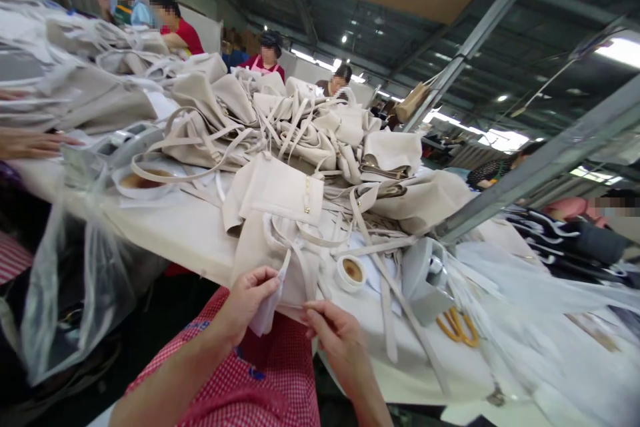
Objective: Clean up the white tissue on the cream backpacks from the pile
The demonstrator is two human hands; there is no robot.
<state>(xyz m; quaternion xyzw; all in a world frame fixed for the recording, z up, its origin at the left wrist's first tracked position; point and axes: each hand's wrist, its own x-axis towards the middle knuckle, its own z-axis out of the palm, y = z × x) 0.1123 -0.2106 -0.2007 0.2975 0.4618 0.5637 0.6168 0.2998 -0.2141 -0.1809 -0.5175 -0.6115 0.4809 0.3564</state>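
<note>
Near the table's front edge, my left hand point(253, 293) pinches a pale strap piece with white thin material point(267, 310) hanging from it. To its right, my right hand point(333, 330) is closed, its fingertips on something thin and light that I cannot make out. Just beyond both hands lies a beige bag point(255, 247) with a looped strap. A white cup of brown liquid point(351, 271) stands beyond my right hand. Behind it, a beige flap piece with a gold chain point(280, 190) rests on the pile.
Beige bags point(310, 133) are heaped across the table point(200, 240). Orange-handled scissors point(457, 328) and a grey tape dispenser point(425, 280) are at the right. A metal post point(540, 160) slants upward there. Clear plastic point(80, 280) hangs at the left, near another person's hand point(35, 143). Several people sit behind.
</note>
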